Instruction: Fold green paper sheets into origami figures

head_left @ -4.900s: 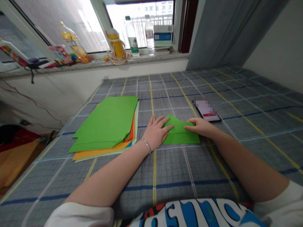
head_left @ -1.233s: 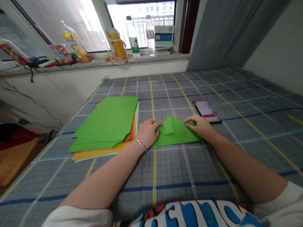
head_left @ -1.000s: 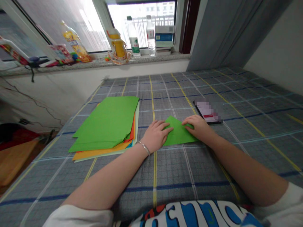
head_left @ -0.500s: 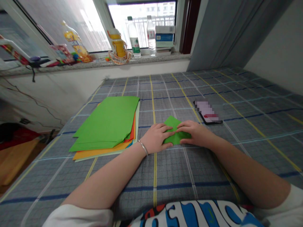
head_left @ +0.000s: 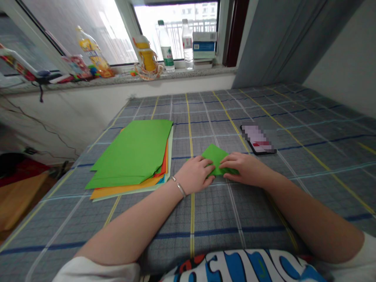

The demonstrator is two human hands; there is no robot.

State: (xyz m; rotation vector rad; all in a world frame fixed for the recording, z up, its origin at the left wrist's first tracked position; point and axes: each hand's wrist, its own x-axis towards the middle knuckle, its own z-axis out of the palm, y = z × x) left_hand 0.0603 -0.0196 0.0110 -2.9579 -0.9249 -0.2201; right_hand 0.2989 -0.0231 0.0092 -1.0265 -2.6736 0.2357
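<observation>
A small folded sheet of green paper (head_left: 216, 156) lies on the checked cloth in front of me, one corner pointing away. On its left side is my left hand (head_left: 197, 173), fingers bent and closed on the edge, a silver bangle round the wrist. From the right, my right hand (head_left: 242, 168) grips the opposite side with thumb and fingers. The fingertips are a short gap apart, with the paper's middle showing between them. Both hands hide the paper's side corners.
To the left lies a stack of coloured paper (head_left: 132, 152), green on top. A phone (head_left: 258, 140) rests beyond my right hand. Bottles (head_left: 167, 49), a yellow flask (head_left: 147, 56) and boxes (head_left: 204, 46) stand on the windowsill (head_left: 123, 78). The checked cloth (head_left: 211, 211) covers the surface.
My fingers have drawn outward from the paper's middle towards its sides, so more of its centre shows. The stack and the phone stay where they were.
</observation>
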